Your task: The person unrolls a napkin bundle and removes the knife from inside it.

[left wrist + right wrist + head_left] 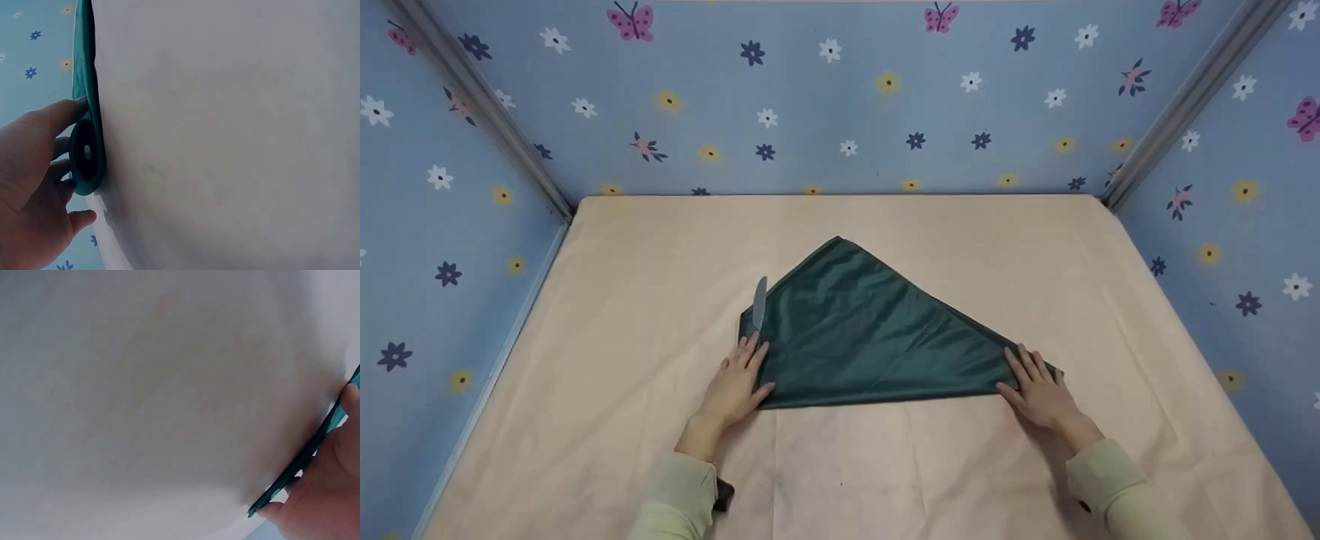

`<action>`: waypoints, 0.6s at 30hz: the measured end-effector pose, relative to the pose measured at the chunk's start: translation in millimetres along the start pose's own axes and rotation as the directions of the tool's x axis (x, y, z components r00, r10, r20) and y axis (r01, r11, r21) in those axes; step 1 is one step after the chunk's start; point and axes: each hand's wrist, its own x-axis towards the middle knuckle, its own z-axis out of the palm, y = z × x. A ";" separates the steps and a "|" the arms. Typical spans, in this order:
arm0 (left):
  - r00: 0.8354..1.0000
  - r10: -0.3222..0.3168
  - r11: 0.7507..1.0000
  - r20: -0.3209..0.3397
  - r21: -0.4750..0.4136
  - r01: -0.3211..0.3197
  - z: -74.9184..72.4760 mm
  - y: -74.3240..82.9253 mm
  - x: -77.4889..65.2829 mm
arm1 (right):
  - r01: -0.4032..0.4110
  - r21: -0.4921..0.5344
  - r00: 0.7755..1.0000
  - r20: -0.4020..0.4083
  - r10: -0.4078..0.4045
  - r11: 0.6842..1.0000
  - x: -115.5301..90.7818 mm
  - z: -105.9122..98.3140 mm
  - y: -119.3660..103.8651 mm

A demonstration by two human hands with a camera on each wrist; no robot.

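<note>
A dark green cloth napkin [870,330], folded to a peak at the far side, lies on the table. My left hand [735,382] rests on its left end with fingers extended. Just beyond those fingertips a silver table-knife blade [760,304] points away from me; its handle is out of sight. In the left wrist view the napkin's end [90,180] curls into an open loop beside the left hand [34,180], with a small light spot inside. My right hand [1041,394] lies with spread fingers on the narrow right corner, also seen beside the napkin edge [292,469] in the right wrist view.
A pale peach tablecloth [840,472], lightly creased, covers the table. Blue walls [840,97] printed with flowers and butterflies enclose its back and both sides, with grey posts [1192,105] at the back corners. A small dark object [724,495] shows beside the left cuff.
</note>
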 end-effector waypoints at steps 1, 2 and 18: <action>1.000 -0.003 1.000 0.002 -0.002 0.003 -0.1 -0.1 -0.2 | -0.002 -0.002 1.000 0.003 0.002 1.000 0.2 -0.1 0.1; 1.000 -0.004 1.000 0.003 0.000 0.004 0.2 -0.5 -0.3 | -0.002 -0.002 1.000 0.004 0.002 1.000 0.2 -0.4 0.0; 1.000 -0.011 1.000 0.004 -0.001 0.011 -3.0 -13.1 -5.0 | 0.056 0.062 0.997 -0.060 -0.052 0.997 -1.6 4.9 5.7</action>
